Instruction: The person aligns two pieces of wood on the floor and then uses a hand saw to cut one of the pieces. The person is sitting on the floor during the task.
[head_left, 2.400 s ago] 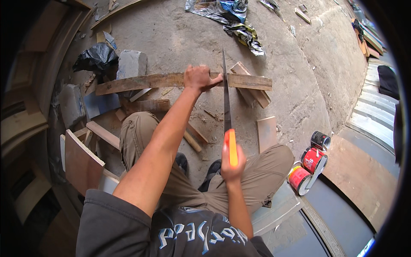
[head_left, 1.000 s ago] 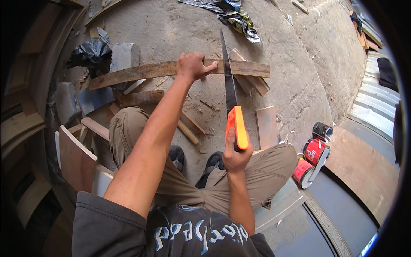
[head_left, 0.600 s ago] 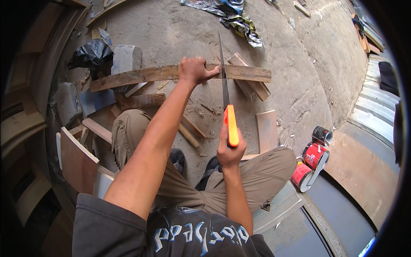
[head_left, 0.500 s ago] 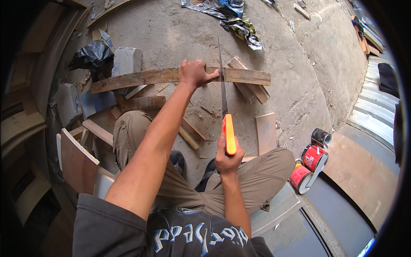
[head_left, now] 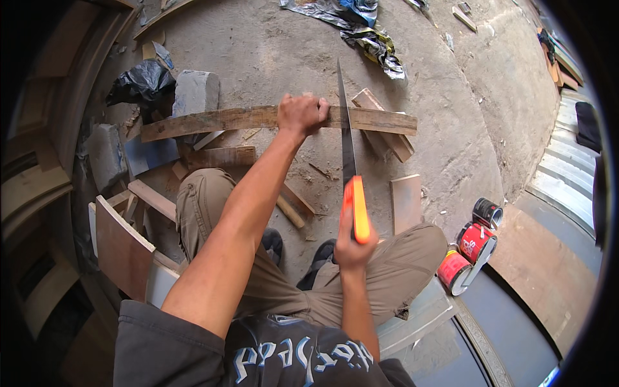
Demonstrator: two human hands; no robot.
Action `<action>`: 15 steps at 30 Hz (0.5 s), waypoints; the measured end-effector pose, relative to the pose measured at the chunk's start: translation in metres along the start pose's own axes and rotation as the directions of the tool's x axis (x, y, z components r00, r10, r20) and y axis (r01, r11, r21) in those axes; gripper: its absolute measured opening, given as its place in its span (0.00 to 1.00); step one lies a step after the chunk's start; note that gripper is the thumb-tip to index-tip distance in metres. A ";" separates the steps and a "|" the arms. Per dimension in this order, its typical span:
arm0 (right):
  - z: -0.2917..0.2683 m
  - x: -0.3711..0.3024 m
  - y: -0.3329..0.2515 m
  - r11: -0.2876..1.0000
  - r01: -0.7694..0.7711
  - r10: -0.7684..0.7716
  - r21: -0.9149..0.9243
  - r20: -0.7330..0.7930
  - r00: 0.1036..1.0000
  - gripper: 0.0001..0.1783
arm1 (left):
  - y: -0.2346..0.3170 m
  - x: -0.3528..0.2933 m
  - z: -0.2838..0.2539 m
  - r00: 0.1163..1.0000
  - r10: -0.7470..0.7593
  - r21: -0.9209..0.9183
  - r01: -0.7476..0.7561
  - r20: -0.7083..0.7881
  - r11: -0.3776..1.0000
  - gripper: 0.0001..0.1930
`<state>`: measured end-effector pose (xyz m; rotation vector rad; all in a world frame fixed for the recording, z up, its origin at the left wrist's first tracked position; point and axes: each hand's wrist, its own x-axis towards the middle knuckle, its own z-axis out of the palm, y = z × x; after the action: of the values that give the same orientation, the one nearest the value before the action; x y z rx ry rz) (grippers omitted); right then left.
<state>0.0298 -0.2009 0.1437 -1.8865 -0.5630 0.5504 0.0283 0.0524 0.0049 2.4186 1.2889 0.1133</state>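
Observation:
A long wooden plank (head_left: 380,120) lies crosswise in front of me. My left hand (head_left: 301,115) is closed over the plank, just left of the saw. In my right hand (head_left: 354,246) is the orange handle of a handsaw (head_left: 348,151), held close above my right knee. The saw's blade points away from me and crosses the plank right of my left hand. Its tip reaches beyond the plank's far edge. How deep the teeth sit in the wood cannot be made out.
A short board (head_left: 401,147) lies under the plank's right part, and a concrete block (head_left: 195,94) stands near its left part. Wood offcuts (head_left: 122,242) lie by my left knee. Several paint cans (head_left: 476,243) sit at the right. Crumpled plastic (head_left: 374,46) lies beyond the plank.
The saw has come slightly toward me and its handle has swung a little right. My left thumb, stretched along the plank before, is now drawn in. The whole view has shifted slightly.

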 end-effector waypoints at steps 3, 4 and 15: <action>0.020 0.045 0.004 0.997 0.000 0.000 -0.073 0.004 1.000 0.07 | 0.004 -0.001 0.005 0.999 0.000 -0.013 0.000 0.035 1.000 0.24; 0.021 0.041 0.004 0.996 0.056 -0.056 -0.072 0.001 0.998 0.07 | -0.001 0.003 0.005 0.999 -0.015 -0.007 0.015 0.043 1.000 0.24; 0.000 0.029 0.006 0.996 -0.033 0.033 -0.081 0.004 0.999 0.06 | 0.002 0.003 0.008 1.000 0.024 0.013 -0.024 -0.011 1.000 0.25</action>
<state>0.0528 -0.1852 0.1350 -1.9743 -0.5659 0.5615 0.0335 0.0521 -0.0020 2.4481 1.2700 0.1256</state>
